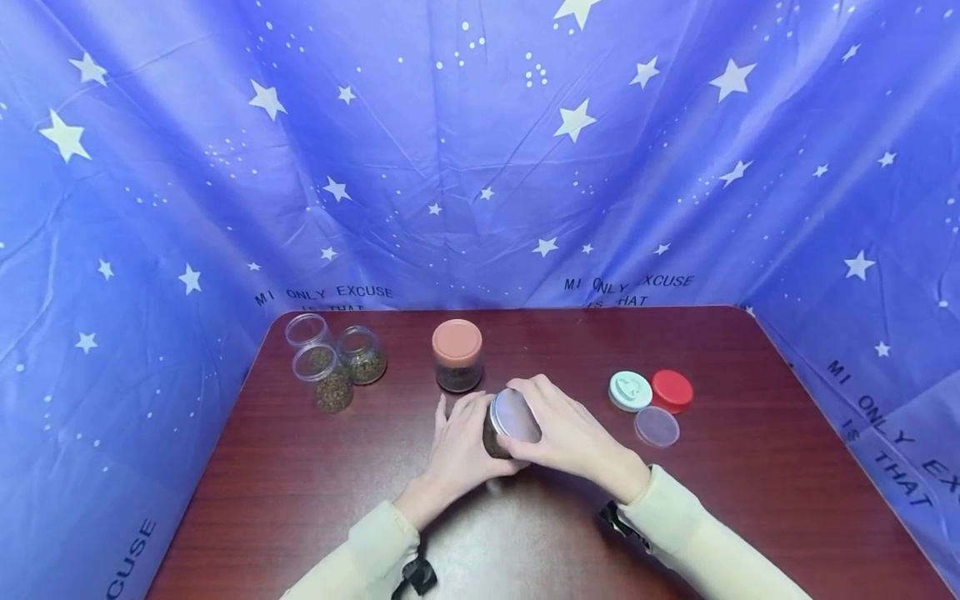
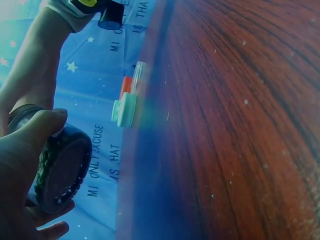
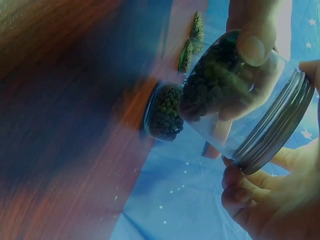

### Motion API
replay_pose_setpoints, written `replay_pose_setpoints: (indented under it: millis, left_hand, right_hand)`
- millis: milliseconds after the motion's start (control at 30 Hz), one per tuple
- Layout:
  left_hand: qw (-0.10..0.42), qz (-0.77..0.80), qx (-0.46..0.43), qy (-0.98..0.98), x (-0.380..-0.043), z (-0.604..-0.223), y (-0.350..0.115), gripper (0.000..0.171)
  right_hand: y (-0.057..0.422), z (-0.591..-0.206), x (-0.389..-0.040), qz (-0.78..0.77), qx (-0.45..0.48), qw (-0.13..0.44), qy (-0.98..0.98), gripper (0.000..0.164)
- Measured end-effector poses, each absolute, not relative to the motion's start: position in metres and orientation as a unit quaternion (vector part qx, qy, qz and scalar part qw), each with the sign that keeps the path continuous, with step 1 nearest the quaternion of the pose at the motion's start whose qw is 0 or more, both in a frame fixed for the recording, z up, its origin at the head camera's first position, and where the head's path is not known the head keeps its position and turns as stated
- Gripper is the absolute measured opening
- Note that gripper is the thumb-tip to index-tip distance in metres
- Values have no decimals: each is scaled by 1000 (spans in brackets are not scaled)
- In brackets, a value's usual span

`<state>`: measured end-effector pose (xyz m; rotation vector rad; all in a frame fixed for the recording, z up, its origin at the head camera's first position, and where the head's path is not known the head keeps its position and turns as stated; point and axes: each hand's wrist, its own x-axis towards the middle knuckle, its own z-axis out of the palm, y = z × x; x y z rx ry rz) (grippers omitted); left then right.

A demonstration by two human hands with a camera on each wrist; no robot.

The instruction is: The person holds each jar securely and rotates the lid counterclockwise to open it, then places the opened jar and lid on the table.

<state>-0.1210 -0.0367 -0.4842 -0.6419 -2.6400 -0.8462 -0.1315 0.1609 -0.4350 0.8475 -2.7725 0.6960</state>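
A clear jar of small dark pellets (image 3: 210, 87) is held tilted above the table, near its middle. My left hand (image 1: 461, 450) grips the jar's body, with the thumb and fingers on either side of it in the left wrist view. On the jar's mouth sits a silver-rimmed lid (image 1: 516, 417), and the fingers and thumb of my right hand (image 1: 570, 429) hold it by the rim. The jar's base (image 2: 65, 170) faces the left wrist camera. Just behind the hands stands another jar with a coral lid (image 1: 457, 342), its contents dark.
Three lidless clear jars with pellets, one of them a round jar (image 1: 362, 354), stand at the back left. To the right lie a mint lid (image 1: 630, 391), a red lid (image 1: 672, 390) and a clear lid (image 1: 657, 427). Blue starry cloth (image 1: 480, 208) surrounds the wooden table (image 1: 300, 500).
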Motion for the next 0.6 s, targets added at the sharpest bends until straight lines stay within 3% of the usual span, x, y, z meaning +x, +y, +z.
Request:
replay_pose_setpoints:
  millis: [233, 600]
  left_hand:
    - [173, -309, -243, -903, -126, -486, -38, 85]
    - [154, -363, -216, -893, -124, -488, -39, 83]
  right_hand:
    - [162, -432, -134, 220, 294, 97, -925, 71]
    - [161, -409, -133, 166, 347, 187, -904, 72]
